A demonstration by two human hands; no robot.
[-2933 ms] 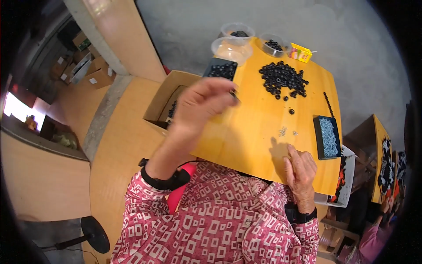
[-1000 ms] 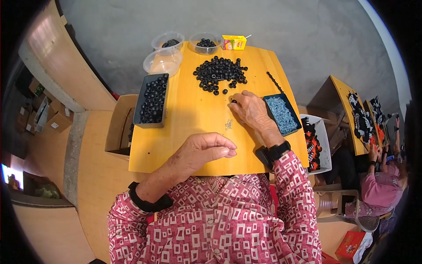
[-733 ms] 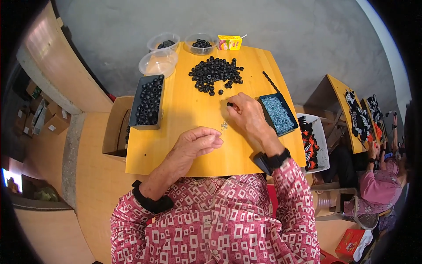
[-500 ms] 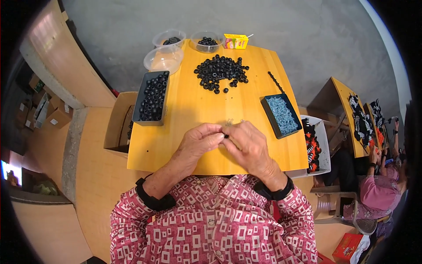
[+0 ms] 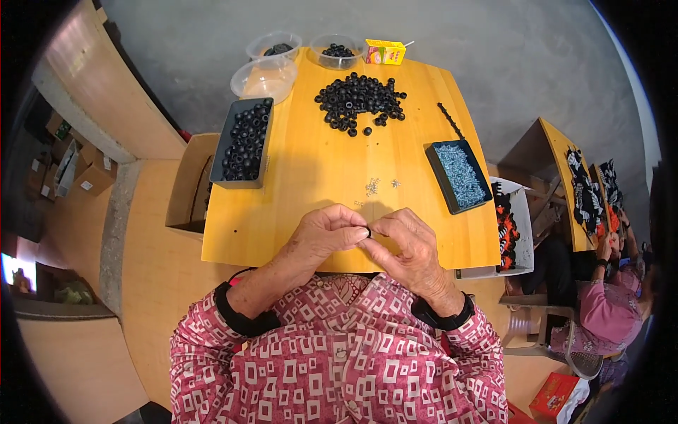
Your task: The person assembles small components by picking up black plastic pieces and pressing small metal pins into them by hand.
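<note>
My left hand pinches a small round black part between thumb and fingertips, above the table's near edge. Against that part, the thumb and forefinger of my right hand come together; anything between them is too small to make out. Just beyond my hands lie small clear or silvery bits. Farther back is a loose heap of black bead-like rings. A dark tray of similar black pieces stands at the left, and a shallow black tray of tiny bluish-silver pieces at the right.
Clear plastic tubs and a yellow drink carton line the table's far edge. A thin black knobbly rod lies behind the right tray. Beside the table are a cardboard box and a white box. Another person sits at the right.
Both hands sit slightly lower in the picture, nearer me, and the black part shows more plainly. The table's contents appear shifted upward in view.
</note>
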